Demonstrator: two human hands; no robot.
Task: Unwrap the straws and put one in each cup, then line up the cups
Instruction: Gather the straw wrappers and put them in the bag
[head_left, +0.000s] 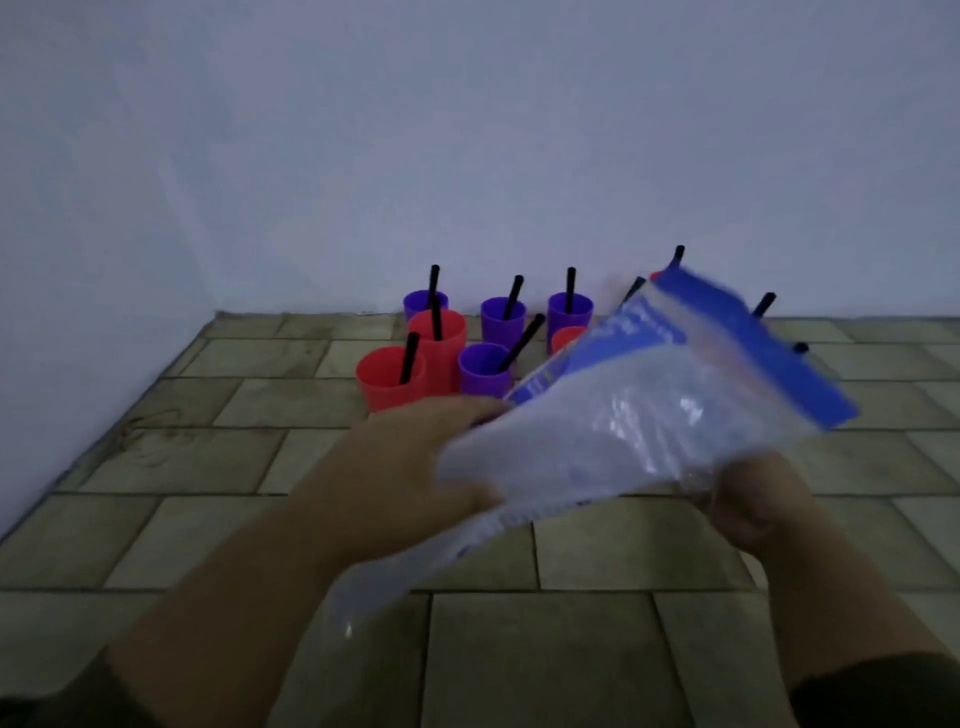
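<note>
Both hands are gripping a blurry plastic bag (639, 415) mid-frame, left hand (410, 467) at its lower-left edge, right hand (753, 504) underneath. Cups (436, 343) with straws (511, 299) are sitting just behind, by the wall.

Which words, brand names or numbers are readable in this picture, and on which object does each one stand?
None can be read.
Plastic bag, held by the left hand and the right hand: pale marks on its blue band, too blurred by motion to read.
Red cups, purple cups and black straws: no print visible.
</note>
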